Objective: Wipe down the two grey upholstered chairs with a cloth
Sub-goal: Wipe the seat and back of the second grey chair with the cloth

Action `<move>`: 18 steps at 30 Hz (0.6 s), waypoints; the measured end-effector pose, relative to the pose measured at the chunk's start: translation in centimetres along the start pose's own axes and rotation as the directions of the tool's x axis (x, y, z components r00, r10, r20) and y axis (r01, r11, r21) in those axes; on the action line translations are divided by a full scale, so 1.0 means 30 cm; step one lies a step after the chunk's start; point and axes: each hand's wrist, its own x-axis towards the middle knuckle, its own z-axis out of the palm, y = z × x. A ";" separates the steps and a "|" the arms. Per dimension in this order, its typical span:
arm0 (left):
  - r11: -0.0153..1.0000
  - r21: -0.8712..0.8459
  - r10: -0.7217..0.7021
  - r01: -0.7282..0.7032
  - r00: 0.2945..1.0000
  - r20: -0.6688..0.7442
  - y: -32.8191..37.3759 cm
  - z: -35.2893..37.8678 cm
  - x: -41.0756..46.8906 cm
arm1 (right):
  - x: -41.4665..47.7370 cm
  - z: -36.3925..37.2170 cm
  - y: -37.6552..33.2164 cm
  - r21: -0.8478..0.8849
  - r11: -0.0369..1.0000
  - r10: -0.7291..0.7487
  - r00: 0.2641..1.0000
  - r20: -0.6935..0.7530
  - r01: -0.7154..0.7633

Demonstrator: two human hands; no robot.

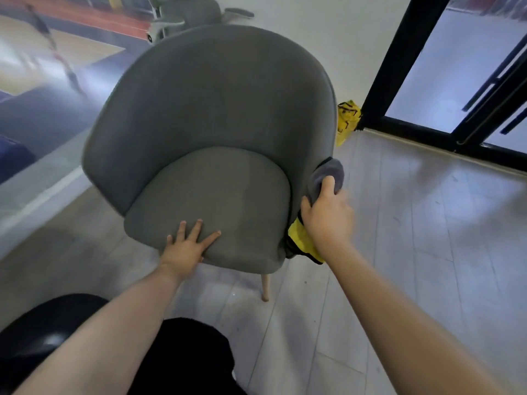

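Meanwhile left hand [188,246] lies flat on the chair [211,109] seat — right hand [328,215] apparently grips the cloth [328,173]

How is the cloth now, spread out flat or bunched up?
Bunched up: the right hand grips the cloth in a wad against the edge of the grey chair.

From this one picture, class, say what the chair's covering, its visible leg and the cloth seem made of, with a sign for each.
Chair: matte grey fabric, perhaps velvety; soft, no shine.
Leg: pale wood, probably; tan and matte.
Cloth: soft grey-and-yellow textile, perhaps microfibre; it bunches in the right hand.
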 end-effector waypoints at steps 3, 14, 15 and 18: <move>0.995 0.020 -0.095 0.095 0.996 0.000 -0.124 -0.027 -0.007 | -0.054 0.056 -0.142 -0.029 0.997 -0.068 0.997 0.024 0.069; 0.947 -0.284 -0.196 0.150 0.970 -0.144 -0.259 -0.102 -0.149 | -0.247 0.157 -0.480 0.150 0.962 -0.254 0.947 0.196 0.227; 0.928 -0.339 -0.224 0.151 0.956 -0.187 -0.242 -0.135 -0.165 | -0.248 0.151 -0.481 0.197 0.957 -0.256 0.941 0.219 0.215; 0.853 -0.519 -0.295 0.063 0.877 -0.378 -0.178 -0.266 -0.222 | -0.244 0.117 -0.443 0.396 0.907 -0.258 0.933 0.251 0.144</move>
